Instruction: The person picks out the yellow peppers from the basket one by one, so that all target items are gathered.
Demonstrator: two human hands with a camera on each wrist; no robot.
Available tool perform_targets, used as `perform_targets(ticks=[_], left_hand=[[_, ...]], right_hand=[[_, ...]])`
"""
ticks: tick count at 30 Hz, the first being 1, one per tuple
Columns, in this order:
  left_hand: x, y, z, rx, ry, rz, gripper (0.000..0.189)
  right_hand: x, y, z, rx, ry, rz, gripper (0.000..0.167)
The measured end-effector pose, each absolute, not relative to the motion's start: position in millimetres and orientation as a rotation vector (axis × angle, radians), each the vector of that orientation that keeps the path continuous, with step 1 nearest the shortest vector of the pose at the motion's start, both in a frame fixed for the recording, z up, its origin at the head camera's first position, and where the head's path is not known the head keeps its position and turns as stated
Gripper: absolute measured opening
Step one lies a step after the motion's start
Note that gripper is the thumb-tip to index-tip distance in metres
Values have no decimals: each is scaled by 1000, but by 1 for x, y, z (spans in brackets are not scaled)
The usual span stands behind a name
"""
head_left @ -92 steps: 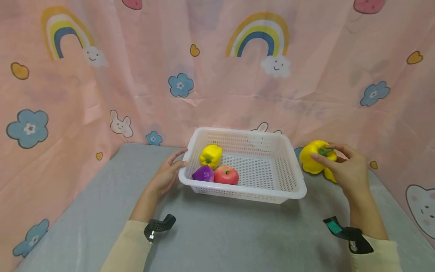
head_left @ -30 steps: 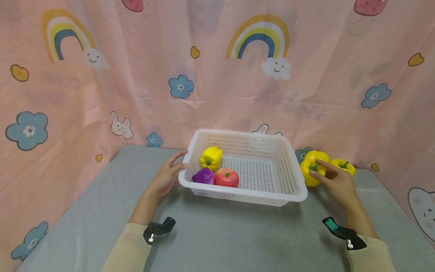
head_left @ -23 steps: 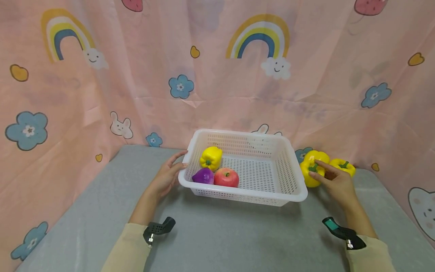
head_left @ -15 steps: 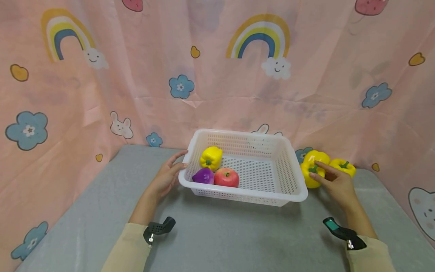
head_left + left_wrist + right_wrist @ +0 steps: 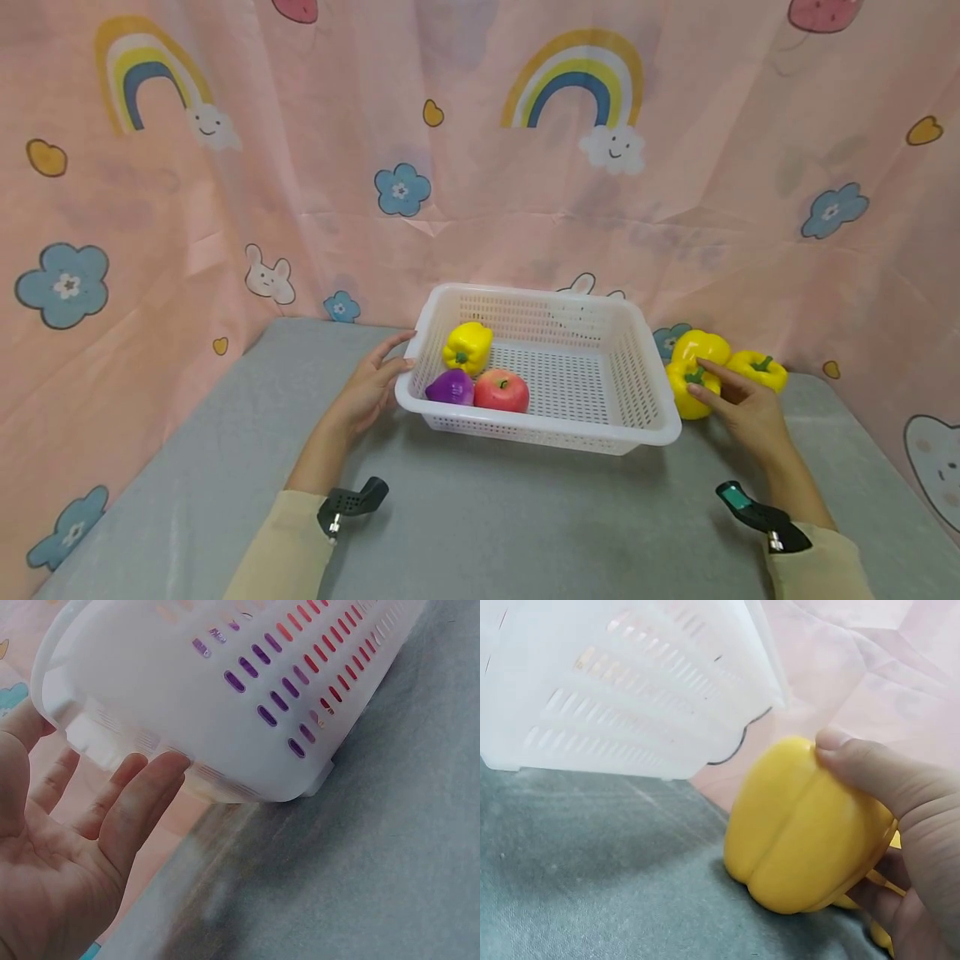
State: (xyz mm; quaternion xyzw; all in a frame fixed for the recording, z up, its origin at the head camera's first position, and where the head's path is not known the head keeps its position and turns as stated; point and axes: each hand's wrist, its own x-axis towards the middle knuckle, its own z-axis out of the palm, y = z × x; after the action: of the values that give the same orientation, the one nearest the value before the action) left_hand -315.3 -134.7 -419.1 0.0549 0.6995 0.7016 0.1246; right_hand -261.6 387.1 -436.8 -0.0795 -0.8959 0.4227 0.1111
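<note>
In the head view, a white plastic basket (image 5: 537,434) stands on the grey table, a yellow bell pepper (image 5: 468,348), a purple onion-like bulb (image 5: 450,387) and a red apple (image 5: 502,391) in its left part. My left hand (image 5: 367,387) rests its thumb and index fingertips on the left rim; in the left wrist view its fingers (image 5: 139,806) lie fairly straight against the outer wall. Right of the basket, my right hand (image 5: 746,408) grips a yellow bell pepper (image 5: 802,832) between thumb and fingers, its lower end at the tabletop. Its far side is hidden.
Two more yellow bell peppers stand by the right hand: one (image 5: 702,344) just behind the gripped one, one (image 5: 759,371) to its right. A pink patterned cloth (image 5: 480,242) hangs behind the table (image 5: 525,517).
Over three seconds my right hand has come left and toward the front; the pepper at right now shows beside it. Lately the gripped pepper has edged slightly nearer me. My left hand stays put.
</note>
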Motion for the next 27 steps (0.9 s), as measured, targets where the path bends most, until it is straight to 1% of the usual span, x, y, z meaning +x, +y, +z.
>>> perform_targets(ticks=[5,17,27], left_hand=[[-314,-134,-418,158,2038,2040,58],[-314,-134,-418,150,2035,2042,58],[-314,-134,-418,144,2049,2033,57]], right_hand=[[-262,389,-439,-242,-2623,1265,69],[-263,389,-439,-348,-2650,1243,72],[-265,385,-435,-340,-2627,1275,72]])
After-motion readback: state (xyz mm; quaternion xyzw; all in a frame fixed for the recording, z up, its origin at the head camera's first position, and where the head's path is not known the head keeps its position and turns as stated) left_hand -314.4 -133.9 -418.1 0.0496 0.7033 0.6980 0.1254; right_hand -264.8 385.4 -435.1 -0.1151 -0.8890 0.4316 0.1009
